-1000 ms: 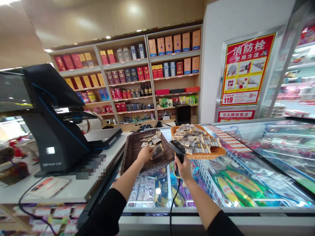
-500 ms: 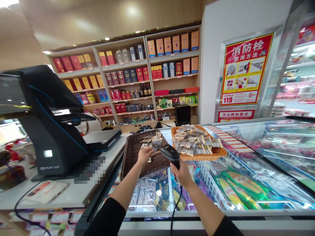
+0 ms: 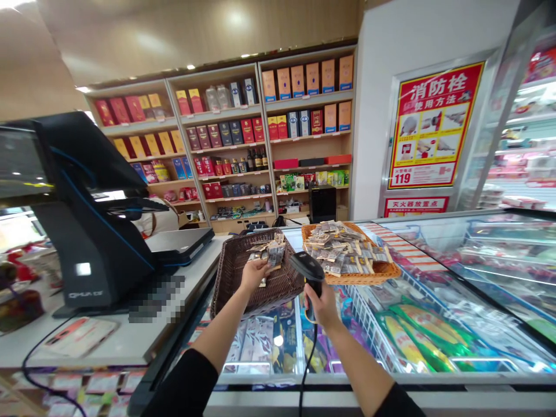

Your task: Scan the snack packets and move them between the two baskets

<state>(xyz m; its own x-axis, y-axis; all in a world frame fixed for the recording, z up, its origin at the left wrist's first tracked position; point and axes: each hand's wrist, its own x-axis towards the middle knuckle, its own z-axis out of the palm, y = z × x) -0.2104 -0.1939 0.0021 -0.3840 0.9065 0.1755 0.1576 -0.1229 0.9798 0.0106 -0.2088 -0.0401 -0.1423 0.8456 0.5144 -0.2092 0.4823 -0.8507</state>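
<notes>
Shelves (image 3: 264, 110) fill the background. I have the left hand (image 3: 254, 273) pinching a packet (image 3: 277, 253), the right hand (image 3: 322, 302) gripping a scanner (image 3: 307, 266).

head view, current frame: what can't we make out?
All in head view:
Print on held packet: too small, partly behind left hand.
Scanner grip: mostly covered by right hand.
Bottom of orange basket: mostly buried under packets.
Screen: cut off by left edge.
Item on counter: pixelated.

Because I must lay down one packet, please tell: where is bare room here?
In the dark basket, from its left side to the left hand; the scale plate, left of that basket, looks bare too. Crowded: the packets beyond the left hand, and the heaped orange basket.
</notes>
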